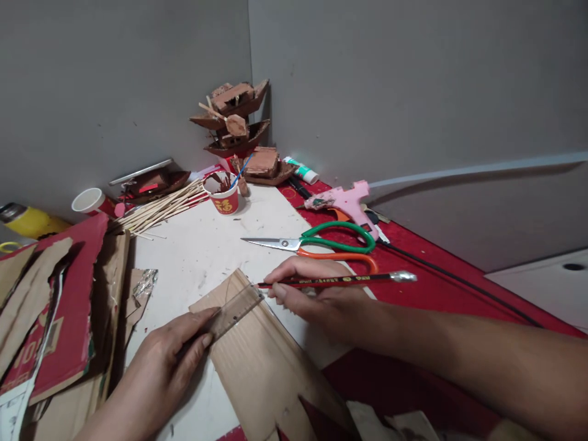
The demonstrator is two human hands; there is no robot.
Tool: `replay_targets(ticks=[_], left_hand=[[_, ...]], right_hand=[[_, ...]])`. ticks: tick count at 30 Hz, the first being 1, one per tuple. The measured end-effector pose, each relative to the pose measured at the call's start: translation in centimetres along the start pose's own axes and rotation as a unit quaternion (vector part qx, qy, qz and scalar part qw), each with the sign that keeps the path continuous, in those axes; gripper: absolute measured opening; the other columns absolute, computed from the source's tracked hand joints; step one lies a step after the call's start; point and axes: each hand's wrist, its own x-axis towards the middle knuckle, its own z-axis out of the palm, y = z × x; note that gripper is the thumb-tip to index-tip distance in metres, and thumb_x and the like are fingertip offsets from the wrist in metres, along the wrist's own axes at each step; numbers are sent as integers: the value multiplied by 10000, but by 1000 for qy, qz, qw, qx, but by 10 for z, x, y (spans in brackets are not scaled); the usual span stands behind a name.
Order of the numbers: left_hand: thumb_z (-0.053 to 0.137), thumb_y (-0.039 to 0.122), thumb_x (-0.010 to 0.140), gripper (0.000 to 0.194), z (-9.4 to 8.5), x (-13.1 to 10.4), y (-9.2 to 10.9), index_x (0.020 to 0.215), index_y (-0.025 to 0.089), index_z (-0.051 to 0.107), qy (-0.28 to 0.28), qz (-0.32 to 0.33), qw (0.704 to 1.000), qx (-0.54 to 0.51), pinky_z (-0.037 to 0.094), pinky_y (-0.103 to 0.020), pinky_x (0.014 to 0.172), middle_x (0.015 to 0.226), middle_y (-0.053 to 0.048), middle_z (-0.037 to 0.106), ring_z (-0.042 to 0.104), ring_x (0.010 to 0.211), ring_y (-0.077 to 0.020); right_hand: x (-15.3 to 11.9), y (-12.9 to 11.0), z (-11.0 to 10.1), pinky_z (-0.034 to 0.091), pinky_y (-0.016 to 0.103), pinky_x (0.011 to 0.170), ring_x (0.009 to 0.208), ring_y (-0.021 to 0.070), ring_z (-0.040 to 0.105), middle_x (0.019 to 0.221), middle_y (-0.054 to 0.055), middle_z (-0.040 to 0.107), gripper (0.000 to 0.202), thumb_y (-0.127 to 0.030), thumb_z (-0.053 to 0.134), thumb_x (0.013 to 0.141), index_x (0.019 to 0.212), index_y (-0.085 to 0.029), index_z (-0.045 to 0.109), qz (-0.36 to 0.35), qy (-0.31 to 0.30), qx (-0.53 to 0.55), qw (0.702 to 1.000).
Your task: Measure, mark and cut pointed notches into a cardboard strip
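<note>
A brown piece of cardboard (261,367) lies slanted on the white board, with a curved line near its far end. Across that end rests a clear ruler (236,312). My left hand (172,355) pinches the ruler's left end between thumb and fingers. My right hand (316,291) grips a dark pencil (340,281) with a silvery end pointing right; its tip is by the ruler's right end at the cardboard's edge. Just beyond the right hand lie scissors (303,242) with one green and one orange handle.
A pink glue gun (344,202) with a black cord sits on the red cloth (413,263). Brown model boats (234,116) stand in the corner. A red paper cup (223,199), thin wooden sticks (160,208) and stacked cardboard (68,324) occupy the back and left of the white board (193,245).
</note>
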Motion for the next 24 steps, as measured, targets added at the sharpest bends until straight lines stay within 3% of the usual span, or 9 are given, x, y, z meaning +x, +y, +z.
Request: replay_targets(ticks=[7, 15, 24], left_hand=[[555, 322, 944, 303, -2, 3, 3, 1222, 290, 673, 0, -6, 1000, -5, 584, -241, 861, 1158, -13, 757, 732, 1017, -194], [559, 327, 945, 292, -3, 6, 1, 1202, 260, 682, 7, 15, 1000, 15, 570, -207, 865, 1160, -25, 755, 726, 1033, -186], [556, 335, 947, 303, -3, 5, 2, 1205, 251, 691, 3, 5, 1000, 13, 572, -235, 883, 1177, -29, 745, 715, 1059, -193]], right_hand=[[0, 5, 4, 458, 252, 556, 635, 162, 596, 701, 25, 692, 142, -235, 549, 812, 804, -195, 685, 38, -8, 18, 999], [1, 10, 6, 422, 251, 540, 623, 159, 562, 681, 22, 658, 142, -234, 540, 817, 797, -186, 672, 19, -10, 32, 999], [-3, 17, 11, 384, 216, 508, 564, 119, 522, 650, -2, 639, 73, -155, 568, 776, 744, -185, 628, -9, -93, -25, 995]])
